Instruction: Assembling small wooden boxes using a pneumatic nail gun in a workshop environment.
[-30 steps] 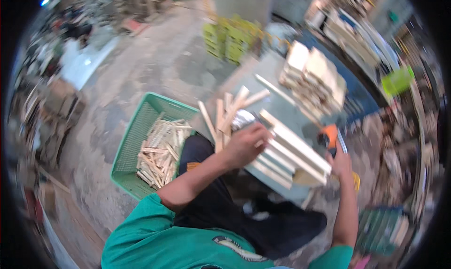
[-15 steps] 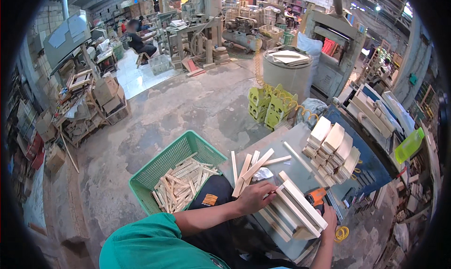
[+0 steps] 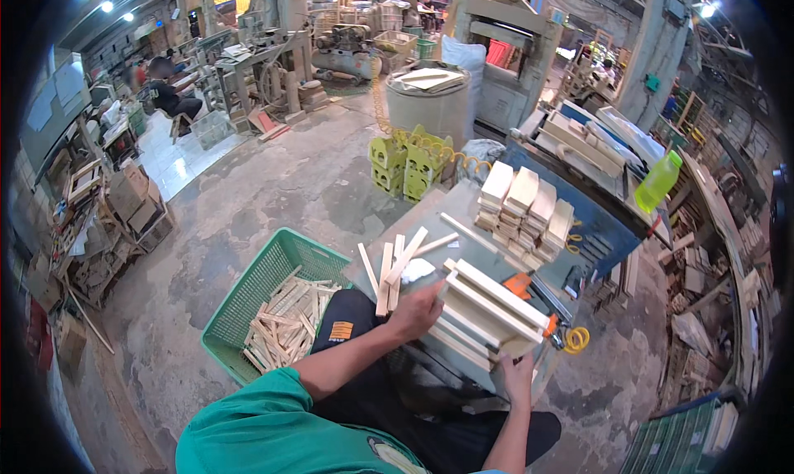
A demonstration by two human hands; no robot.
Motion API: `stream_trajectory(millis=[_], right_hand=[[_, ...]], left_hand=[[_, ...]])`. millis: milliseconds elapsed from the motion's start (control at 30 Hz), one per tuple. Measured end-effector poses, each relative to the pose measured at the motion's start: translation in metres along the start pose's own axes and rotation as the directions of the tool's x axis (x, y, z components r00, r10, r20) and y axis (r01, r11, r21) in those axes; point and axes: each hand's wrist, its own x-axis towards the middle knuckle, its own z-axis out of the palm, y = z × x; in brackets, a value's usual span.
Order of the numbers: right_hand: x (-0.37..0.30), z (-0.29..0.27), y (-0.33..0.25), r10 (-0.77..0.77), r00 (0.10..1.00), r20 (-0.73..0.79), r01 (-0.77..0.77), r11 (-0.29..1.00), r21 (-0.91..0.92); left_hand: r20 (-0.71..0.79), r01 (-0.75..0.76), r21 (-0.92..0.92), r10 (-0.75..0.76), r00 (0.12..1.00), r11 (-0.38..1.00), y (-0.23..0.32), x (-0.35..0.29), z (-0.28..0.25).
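Observation:
A pale wooden slatted frame [image 3: 501,302] rests on the grey tabletop in front of me, its long strips lying side by side. My left hand [image 3: 416,311] closes on its left end, fingers bent at the strip tips. At the near right corner, my right hand [image 3: 517,373] grips the other end between thumb and fingers. Just beyond the frame lies an orange and black nail gun [image 3: 519,285], partly hidden by it; neither hand is on it. Loose wooden strips [image 3: 399,267] and a crumpled white scrap [image 3: 418,270] are near my left hand.
Left of my knee stands a green basket [image 3: 222,318] of short wooden sticks. Stacked wooden boards [image 3: 529,209] sit at the table's far side. A yellow coiled hose [image 3: 576,339] is at right. Beyond are yellow-green plastic stands [image 3: 409,164] and a large drum [image 3: 426,110].
The view has swung right. My right hand, earlier beside the nail gun, now holds the frame's near corner. The frame has turned slightly; my left hand stays at its left end.

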Motion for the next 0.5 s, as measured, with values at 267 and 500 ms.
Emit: stream_trajectory(millis=[267,500], right_hand=[[-0.036,-0.015,-0.057,-0.088,0.988,-0.128,0.103,0.988,0.112],[-0.064,0.006,-0.085,-0.033,0.985,-0.171,0.071,0.973,0.22]], left_hand=[[0.225,0.133,-0.566,-0.002,0.974,0.813,0.034,-0.005,-0.048],[0.244,0.244,-0.587,-0.119,0.962,0.772,0.026,-0.031,-0.04]])
